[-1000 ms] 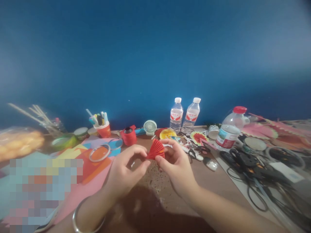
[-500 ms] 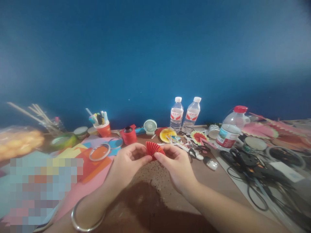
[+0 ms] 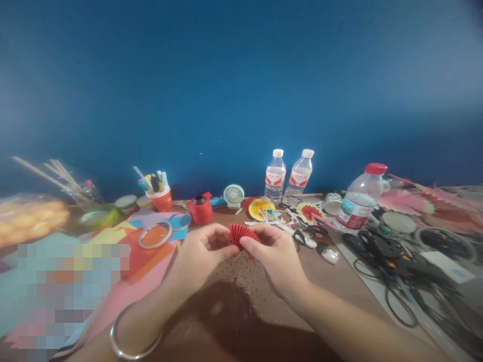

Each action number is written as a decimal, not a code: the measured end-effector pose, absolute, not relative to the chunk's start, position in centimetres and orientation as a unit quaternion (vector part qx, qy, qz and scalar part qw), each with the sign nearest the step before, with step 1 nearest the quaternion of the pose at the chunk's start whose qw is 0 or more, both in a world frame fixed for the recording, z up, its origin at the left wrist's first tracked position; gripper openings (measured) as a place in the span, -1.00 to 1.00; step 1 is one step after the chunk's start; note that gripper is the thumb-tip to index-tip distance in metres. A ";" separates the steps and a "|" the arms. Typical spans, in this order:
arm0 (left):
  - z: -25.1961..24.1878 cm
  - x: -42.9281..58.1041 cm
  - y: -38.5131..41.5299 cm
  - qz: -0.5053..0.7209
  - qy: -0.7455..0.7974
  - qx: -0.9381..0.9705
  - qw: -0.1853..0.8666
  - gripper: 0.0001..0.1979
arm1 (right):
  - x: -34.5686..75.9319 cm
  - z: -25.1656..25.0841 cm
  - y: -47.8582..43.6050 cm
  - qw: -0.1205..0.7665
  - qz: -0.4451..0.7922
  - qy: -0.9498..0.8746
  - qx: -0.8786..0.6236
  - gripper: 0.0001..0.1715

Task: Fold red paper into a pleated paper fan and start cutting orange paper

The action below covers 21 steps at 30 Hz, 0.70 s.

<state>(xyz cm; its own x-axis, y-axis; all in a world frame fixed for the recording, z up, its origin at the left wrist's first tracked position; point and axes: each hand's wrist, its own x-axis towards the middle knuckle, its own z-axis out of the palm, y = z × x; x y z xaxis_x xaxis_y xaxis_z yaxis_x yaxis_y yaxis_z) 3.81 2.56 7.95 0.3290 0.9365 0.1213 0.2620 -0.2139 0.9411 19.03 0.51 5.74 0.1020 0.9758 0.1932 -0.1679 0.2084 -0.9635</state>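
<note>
A small red pleated paper fan is pinched between both of my hands above the brown table. My left hand grips its left side with thumb and fingers curled. On the fan's right side my right hand pinches the folds. A silver bangle circles my left wrist.
Coloured paper sheets and tape rings lie at the left. Along the back stand an orange pen cup, a red tape roll, a mini fan and two water bottles. At the right are a large bottle, scissors, cables and paper fans.
The red fan has been squeezed from a wider spread into a tighter half circle. Both hands stay pinched on it, drawn slightly closer together.
</note>
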 end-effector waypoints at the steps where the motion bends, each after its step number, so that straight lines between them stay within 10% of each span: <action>1: 8.0 3.9 2.5 0.374 0.440 0.682 0.449 -0.83 | 19.0 5.8 0.5 0.609 0.466 -0.483 -0.423 -0.88; 21: 8.0 3.8 2.2 0.337 0.457 0.715 0.409 -0.83 | 18.9 5.7 0.5 0.590 0.532 -0.456 -0.401 -0.75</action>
<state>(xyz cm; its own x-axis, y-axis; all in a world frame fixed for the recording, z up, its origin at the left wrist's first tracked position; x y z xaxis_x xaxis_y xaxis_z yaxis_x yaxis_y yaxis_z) 3.75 2.16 7.98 0.3552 0.9284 0.1090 0.3769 -0.2489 0.8922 18.89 0.54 5.68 0.0181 0.9934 0.1129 -0.2621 0.1137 -0.9583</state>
